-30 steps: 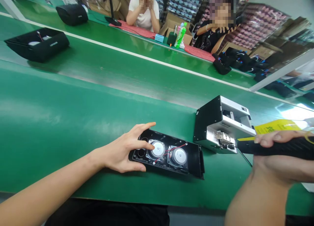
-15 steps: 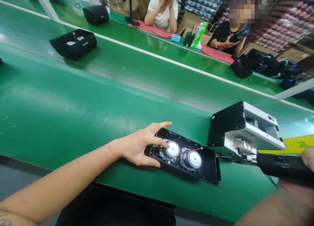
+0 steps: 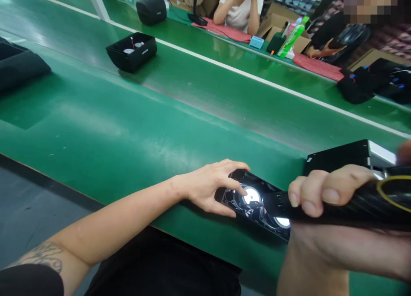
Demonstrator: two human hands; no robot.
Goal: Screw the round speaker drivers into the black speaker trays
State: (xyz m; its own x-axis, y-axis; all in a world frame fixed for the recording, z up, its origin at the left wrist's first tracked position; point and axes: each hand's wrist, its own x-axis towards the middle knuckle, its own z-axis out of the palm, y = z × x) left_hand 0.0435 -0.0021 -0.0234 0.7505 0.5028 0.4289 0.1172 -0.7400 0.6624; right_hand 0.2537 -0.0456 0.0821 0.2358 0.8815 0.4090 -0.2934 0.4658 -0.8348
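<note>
A black speaker panel (image 3: 265, 185) lies on the green bench, with two round speaker drivers (image 3: 251, 196) showing silver backs. My left hand (image 3: 208, 188) spans its left end, thumb on the near edge and other fingers at the far side, one finger reaching onto the nearer driver. In my right hand (image 3: 337, 195) is a black electric screwdriver (image 3: 279, 204), its fingers wrapped round the body. The screwdriver lies nearly level over the panel and points left, its tip between the two drivers. It hides part of the right driver and the panel's right end.
Behind the screwdriver stands a black and silver screw feeder (image 3: 337, 156), partly covered by my right hand. Open black speaker housings (image 3: 136, 54) sit across the bench, another (image 3: 22, 67) at far left. Two people sit opposite, by red mats (image 3: 221, 30) and a pile of black parts (image 3: 356, 86).
My right hand has brought the screwdriver left from the screw feeder to over the panel. My left hand keeps its grip. The view has shifted left, bringing a housing in at the left edge.
</note>
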